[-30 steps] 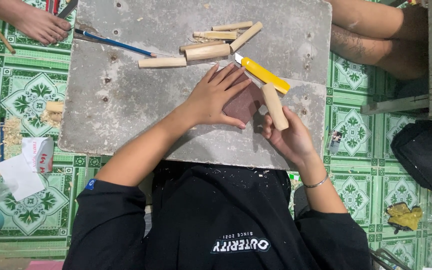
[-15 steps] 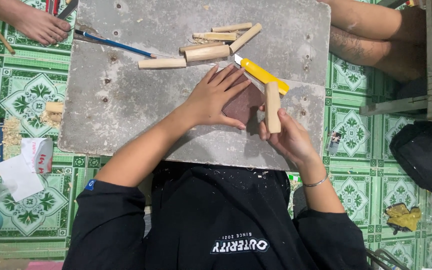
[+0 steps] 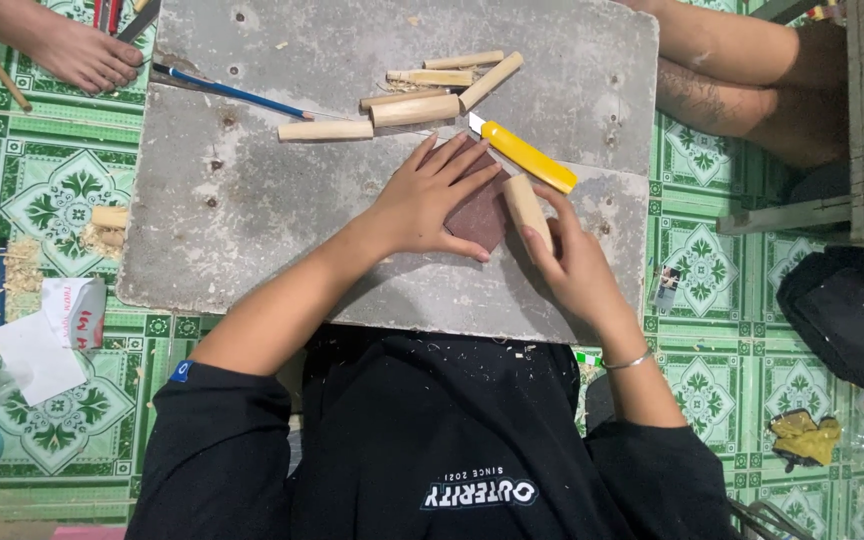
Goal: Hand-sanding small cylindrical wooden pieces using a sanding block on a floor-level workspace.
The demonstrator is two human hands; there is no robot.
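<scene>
My left hand (image 3: 422,200) lies flat, fingers spread, on a reddish-brown sheet of sandpaper (image 3: 479,215) on the grey board (image 3: 252,200). My right hand (image 3: 577,265) grips a short pale wooden peg (image 3: 527,207) and holds its far end against the right edge of the sandpaper. A yellow-handled utility knife (image 3: 522,153) lies just beyond the peg. Several more wooden pegs (image 3: 412,108) lie in a cluster at the far middle of the board.
A blue pencil (image 3: 232,90) lies at the board's far left. Another person's foot (image 3: 82,50) rests at top left and bare legs (image 3: 752,70) at top right. Wood shavings and a small white carton (image 3: 72,305) sit on the green tiled floor, a black bag (image 3: 852,310) at right.
My right hand has swung the peg from upright beside the sandpaper down and left onto its edge. My left hand has stayed pressed on the sandpaper.
</scene>
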